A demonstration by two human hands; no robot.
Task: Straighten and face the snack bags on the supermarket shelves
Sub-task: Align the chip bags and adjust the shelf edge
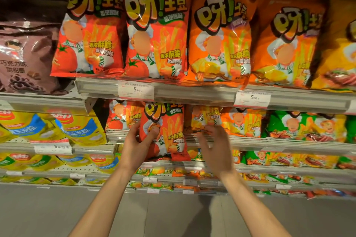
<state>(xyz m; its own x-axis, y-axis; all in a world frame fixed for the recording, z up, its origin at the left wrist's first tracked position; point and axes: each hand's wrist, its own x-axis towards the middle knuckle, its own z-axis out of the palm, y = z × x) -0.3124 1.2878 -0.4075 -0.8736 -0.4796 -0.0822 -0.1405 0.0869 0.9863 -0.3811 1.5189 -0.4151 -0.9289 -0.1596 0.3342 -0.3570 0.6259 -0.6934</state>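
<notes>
Nearest the camera, two bare forearms rise from the bottom edge toward the second shelf. Left hand (pixel 137 141) grips the red tomato-flavour fries bag (pixel 167 132) by its left edge, thumb across the front, fingers curled behind; the bag is pulled forward of the shelf lip and hangs in front of the row below, upright, slightly tilted, label facing out. Right hand (pixel 212 145) is open, fingers spread and loosely bent, holding nothing, just beside the bag's right edge and below an orange fries bag (pixel 207 118) on the same shelf. Judged step: one bag lifted out of its row for re-seating, with the right hand poised to help or to tidy the neighbours. Next move probably calls for a second grip on the bag's free side, then squaring it and sliding it back into the gap beside the other red bag (pixel 120 116), base on the second shelf rail (pixel 289 145) and front flush with the rest. Further right on this shelf, green fries bags (pixel 285 124) sit low and crowded. Left bay: yellow-and-blue corn snack bags (pixel 77 128), leaning. Above, the upper shelf rail (pixel 192 93) carries a price tag (pixel 136 90) reading 5.90; its big red bags (pixel 156 31) and big orange bags (pixel 221 38) already face out, slightly overlapping. Far left, a brown chocolate ring snack bag (pixel 25 57).
</notes>
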